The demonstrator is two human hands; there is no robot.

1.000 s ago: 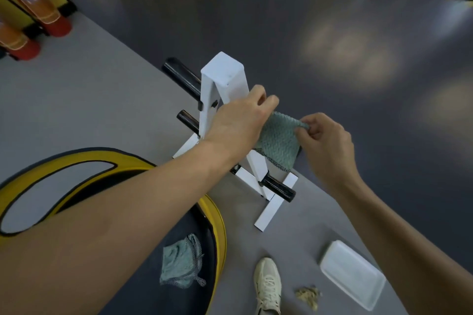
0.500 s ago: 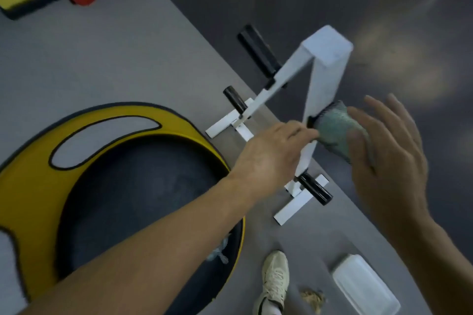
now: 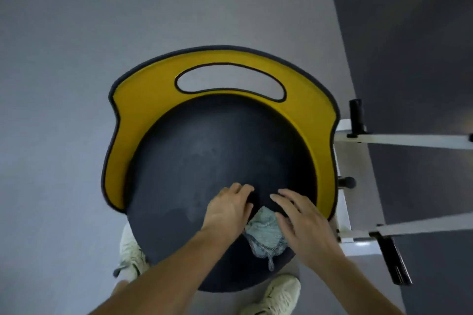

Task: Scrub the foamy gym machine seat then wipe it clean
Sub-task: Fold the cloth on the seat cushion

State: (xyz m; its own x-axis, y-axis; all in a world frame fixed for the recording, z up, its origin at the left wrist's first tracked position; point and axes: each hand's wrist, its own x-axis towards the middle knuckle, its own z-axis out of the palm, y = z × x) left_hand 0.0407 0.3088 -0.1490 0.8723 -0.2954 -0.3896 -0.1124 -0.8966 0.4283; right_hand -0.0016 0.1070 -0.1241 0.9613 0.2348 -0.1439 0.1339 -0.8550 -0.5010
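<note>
A pale grey matte floor (image 3: 64, 33) fills most of the view, and a darker, glossier strip of floor (image 3: 409, 46) runs down the right side. In the middle sits the gym machine seat: a large, round, black rubbery dome (image 3: 204, 156) set in a flat yellow surround with a dark edge (image 3: 143, 100) and a long oval handle cut-out at its far side. Faint pale smears show on the dome's top and near the hands.

Just beside the seat on the right stands a white metal rack with slanting bars (image 3: 399, 140), which carries short black cylindrical pegs (image 3: 357, 117).

Both bare forearms reach in from the bottom edge onto the near right part of the dome. The left hand (image 3: 227, 208) rests on the dome with its fingers curled. It touches the left edge of a small, crumpled, pale green knitted cloth (image 3: 263, 227), but whether it grips the cloth cannot be told. The right hand (image 3: 304, 222) lies close beside it, fingers straight and spread, covering the cloth's right edge. The cloth lies on the dome between the two hands, a loose thread hanging towards the near rim.

Two cream lace-up shoes, one left (image 3: 130, 250) and one right (image 3: 279, 291), stand on the floor under the seat's near edge.
</note>
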